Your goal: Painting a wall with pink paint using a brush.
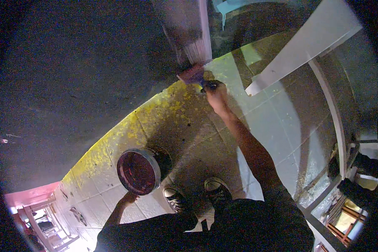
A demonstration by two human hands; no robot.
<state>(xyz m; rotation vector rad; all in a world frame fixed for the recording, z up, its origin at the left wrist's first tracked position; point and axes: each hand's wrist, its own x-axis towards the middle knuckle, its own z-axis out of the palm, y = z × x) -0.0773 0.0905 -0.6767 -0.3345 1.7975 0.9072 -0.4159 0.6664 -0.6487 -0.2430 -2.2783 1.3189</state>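
My left hand [131,198] grips the lower edge of a round paint bucket [157,170], which is tilted toward me. Dark red paint [137,173] shows inside it. Stretched forward, my right hand [216,93] is closed round the dark handle of a wide paintbrush [192,74]. The brush's reddish head is at the foot of the dark wall [84,84], where a pale lilac painted band [195,33] comes down to the floor. Whether the bristles touch the wall is too dim to tell.
Yellow stains spot the tiled floor [214,147] along the wall. A pale slanted board [302,50] stands at the right, with a curved light post [332,109] beyond it. My shoes [217,189] are behind the bucket. Wooden frames [346,222] lie at far right; a pale frame [50,224] stands lower left.
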